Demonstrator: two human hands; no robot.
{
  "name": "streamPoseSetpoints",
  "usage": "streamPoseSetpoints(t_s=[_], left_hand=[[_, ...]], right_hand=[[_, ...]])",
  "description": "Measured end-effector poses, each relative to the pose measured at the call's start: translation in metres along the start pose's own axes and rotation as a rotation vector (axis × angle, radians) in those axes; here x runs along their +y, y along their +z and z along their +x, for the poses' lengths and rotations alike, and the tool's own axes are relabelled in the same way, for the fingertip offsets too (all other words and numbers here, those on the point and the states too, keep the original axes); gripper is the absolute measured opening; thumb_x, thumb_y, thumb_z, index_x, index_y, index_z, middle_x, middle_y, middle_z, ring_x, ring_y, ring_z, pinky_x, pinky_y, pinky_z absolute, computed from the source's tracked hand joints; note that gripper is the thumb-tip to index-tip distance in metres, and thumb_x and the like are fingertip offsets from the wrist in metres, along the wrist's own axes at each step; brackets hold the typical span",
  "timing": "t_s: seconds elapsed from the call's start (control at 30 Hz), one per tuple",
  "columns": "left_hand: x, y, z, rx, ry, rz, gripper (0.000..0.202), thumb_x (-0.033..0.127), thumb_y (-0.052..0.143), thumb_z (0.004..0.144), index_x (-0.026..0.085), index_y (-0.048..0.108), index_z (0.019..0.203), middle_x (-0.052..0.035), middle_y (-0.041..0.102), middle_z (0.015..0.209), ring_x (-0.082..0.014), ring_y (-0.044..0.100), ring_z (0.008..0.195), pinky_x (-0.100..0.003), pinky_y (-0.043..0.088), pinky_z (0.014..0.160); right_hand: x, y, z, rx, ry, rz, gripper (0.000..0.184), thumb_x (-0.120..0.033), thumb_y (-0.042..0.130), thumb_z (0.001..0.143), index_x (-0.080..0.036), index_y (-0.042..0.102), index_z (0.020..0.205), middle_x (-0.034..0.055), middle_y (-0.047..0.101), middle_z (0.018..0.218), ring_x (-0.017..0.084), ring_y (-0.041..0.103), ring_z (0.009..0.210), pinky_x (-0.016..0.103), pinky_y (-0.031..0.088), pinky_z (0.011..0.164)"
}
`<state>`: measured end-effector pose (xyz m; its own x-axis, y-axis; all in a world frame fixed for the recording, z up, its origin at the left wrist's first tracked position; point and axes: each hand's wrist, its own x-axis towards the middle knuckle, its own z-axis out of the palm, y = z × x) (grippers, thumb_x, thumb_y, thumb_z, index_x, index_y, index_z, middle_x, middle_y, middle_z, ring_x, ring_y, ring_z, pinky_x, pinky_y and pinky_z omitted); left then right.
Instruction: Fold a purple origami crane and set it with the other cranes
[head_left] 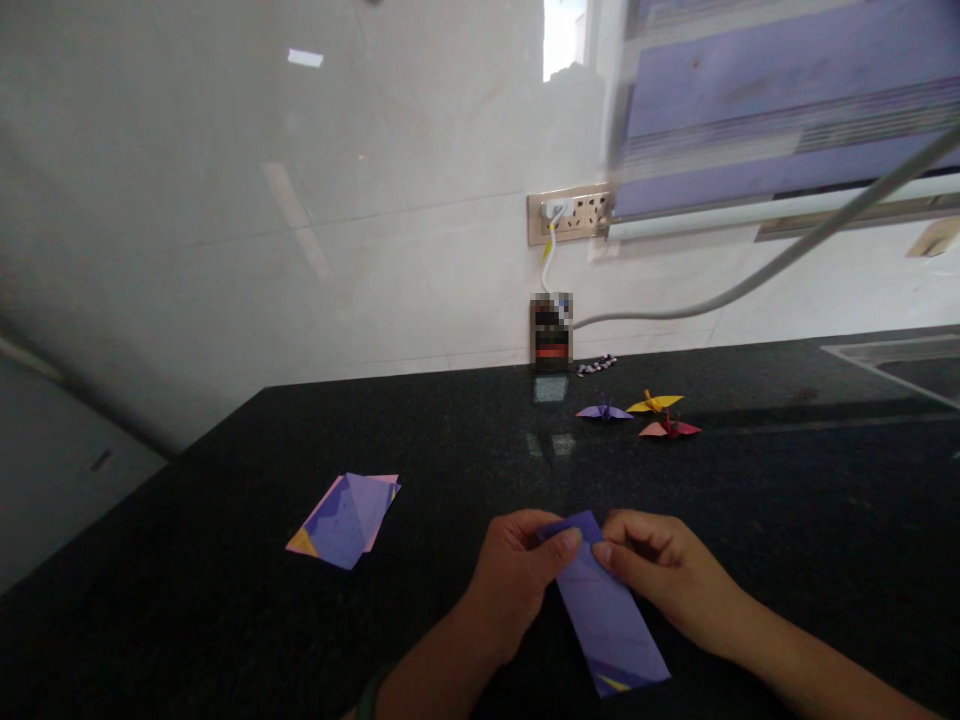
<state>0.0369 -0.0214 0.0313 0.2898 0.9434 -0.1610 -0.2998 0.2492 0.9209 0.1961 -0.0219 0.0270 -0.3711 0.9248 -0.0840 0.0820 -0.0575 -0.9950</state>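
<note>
Left hand (517,572) and right hand (679,575), nearly closed, pinch a folded purple paper strip (611,620), right of purple-and-pink paper sheets (349,520).

Prob. kitchen: blk stone counter (450,430), tiled wall (427,260), sockets (583,212).

Gap between left hand (517,572) and right hand (667,572): blocked by purple paper (611,615). Counter (450,440) clear from left hand across to paper stack (346,525). Ahead of right hand: bare strip, then three paper cranes (655,404) obstruct; gray cable (825,229) slants behind.
</note>
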Motion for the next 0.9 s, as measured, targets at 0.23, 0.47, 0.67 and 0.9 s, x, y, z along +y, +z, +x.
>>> streamPoseSetpoints(t_s=[0.23,0.47,0.67,0.9], left_hand=[[-0.007,-0.0008,-0.0011,0.032,-0.009,0.185,0.019,0.029,0.063,0.065,0.011,0.061,0.061,0.0,0.053,0.051,-0.0082,0.042,0.047,-0.022,0.032,0.048],[-0.0095,0.0003,-0.0022,0.011,-0.018,0.266,0.021,0.031,0.061,0.067,0.011,0.063,0.063,-0.0008,0.054,0.053,-0.0086,0.042,0.049,-0.022,0.033,0.049],[-0.0095,-0.0002,-0.0013,0.024,-0.009,0.267,0.021,0.031,0.061,0.067,0.011,0.062,0.062,-0.0005,0.052,0.053,-0.0082,0.041,0.048,-0.022,0.031,0.048],[-0.009,0.0021,-0.0023,0.071,0.022,0.242,0.019,0.028,0.06,0.067,0.011,0.061,0.058,0.001,0.049,0.05,-0.0075,0.039,0.047,-0.021,0.03,0.046]], right_hand=[[0.0003,0.0043,0.0002,0.059,-0.033,-0.003,0.02,-0.034,0.05,0.079,-0.015,0.051,0.073,-0.0047,0.042,0.057,0.008,0.037,0.05,0.02,0.031,0.047],[-0.0007,0.0029,-0.0003,0.098,-0.036,-0.132,0.029,-0.036,0.041,0.083,-0.016,0.047,0.063,-0.0046,0.037,0.055,0.008,0.035,0.05,0.019,0.03,0.045],[-0.0027,0.0025,-0.0011,0.104,-0.072,-0.178,0.024,-0.034,0.044,0.082,-0.016,0.05,0.067,-0.0034,0.042,0.058,0.008,0.038,0.052,0.019,0.032,0.047],[0.0016,0.0058,-0.0004,0.081,-0.011,-0.082,0.021,-0.034,0.047,0.08,-0.016,0.052,0.071,-0.0044,0.042,0.055,0.008,0.037,0.048,0.019,0.03,0.043]])
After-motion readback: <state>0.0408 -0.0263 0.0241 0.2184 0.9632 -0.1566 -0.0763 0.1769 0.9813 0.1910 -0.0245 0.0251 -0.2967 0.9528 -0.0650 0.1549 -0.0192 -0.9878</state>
